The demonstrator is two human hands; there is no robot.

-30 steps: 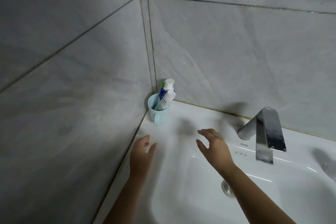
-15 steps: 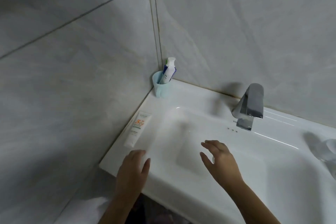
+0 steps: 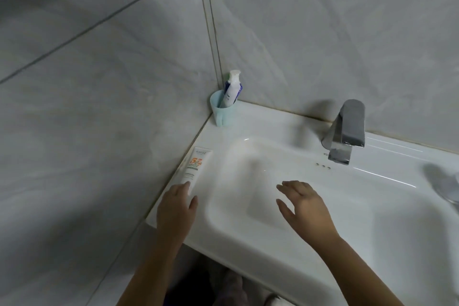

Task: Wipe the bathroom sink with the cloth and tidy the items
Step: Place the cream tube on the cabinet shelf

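White tube [image 3: 196, 169] lies on the sink [image 3: 273, 119] rim, centre left. The left hand [image 3: 176, 208] has slid forward and now touches its near end, fingers loose, not gripping. The right hand [image 3: 305, 204] hovers spread and empty over the sink. Tidying likely begins; no cloth visible.

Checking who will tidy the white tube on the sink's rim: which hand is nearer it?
Left. The left hand is at the white tube's near end, fingertips overlapping it; the right hand hovers over the sink basin, apart to the tube's right.
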